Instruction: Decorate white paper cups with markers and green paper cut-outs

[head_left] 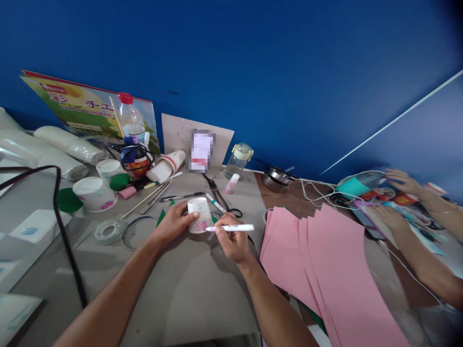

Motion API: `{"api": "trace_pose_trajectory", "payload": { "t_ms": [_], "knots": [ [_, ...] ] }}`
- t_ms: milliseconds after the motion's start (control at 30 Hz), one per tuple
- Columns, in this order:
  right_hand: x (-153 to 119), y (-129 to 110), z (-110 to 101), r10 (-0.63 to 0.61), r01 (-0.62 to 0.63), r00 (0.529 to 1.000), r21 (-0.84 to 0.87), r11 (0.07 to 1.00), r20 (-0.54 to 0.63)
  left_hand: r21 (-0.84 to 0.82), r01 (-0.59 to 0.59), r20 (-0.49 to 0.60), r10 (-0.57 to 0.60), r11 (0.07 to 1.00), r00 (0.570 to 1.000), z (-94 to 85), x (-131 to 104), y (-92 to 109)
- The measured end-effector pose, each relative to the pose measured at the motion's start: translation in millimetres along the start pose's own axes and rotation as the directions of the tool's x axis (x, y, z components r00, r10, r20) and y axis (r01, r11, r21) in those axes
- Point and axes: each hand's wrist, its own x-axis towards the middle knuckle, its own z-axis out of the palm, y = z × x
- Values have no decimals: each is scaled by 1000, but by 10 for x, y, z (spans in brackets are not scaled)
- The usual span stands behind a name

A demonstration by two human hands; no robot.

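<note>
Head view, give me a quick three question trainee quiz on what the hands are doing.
1. True or false: the left hand steadies the paper cup.
2. What does the right hand hold? A scissors, B marker, C glue stick.
3. What colour are the sheets fanned out to the right?

Key:
1. True.
2. B, the marker, tip at the cup.
3. Pink.

A grey desk [188,289] carries pink paper sheets [325,270] at lower right, tape rolls [107,231] and paper cups [94,193] at left.
</note>
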Motion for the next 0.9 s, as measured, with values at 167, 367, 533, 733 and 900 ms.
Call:
{"api": "trace_pose_trajectory", "payload": {
  "t_ms": [167, 367, 533, 733, 900],
  "knots": [
    [4, -13, -1, 11, -11, 1000, -9, 1000, -6, 62, 2, -38, 0, 998, 999, 3, -12, 40],
    [2, -12, -3, 7, -7, 1000, -9, 1000, 9, 105, -20, -71, 27, 994, 997, 8, 5, 36],
    [-3, -8, -2, 2, -2, 1000, -4, 1000, 8, 176, -51, -72, 64, 983, 995, 2, 26, 8],
    [-3, -4, 0, -13, 13, 1000, -15, 1000, 12, 252, -90, -76, 112, 964, 991, 8, 40, -21],
    [5, -14, -1, -12, 12, 1000, -31, 999, 16, 260, -86, -71, 108, 962, 992, 14, 46, -43]
  ]
}}
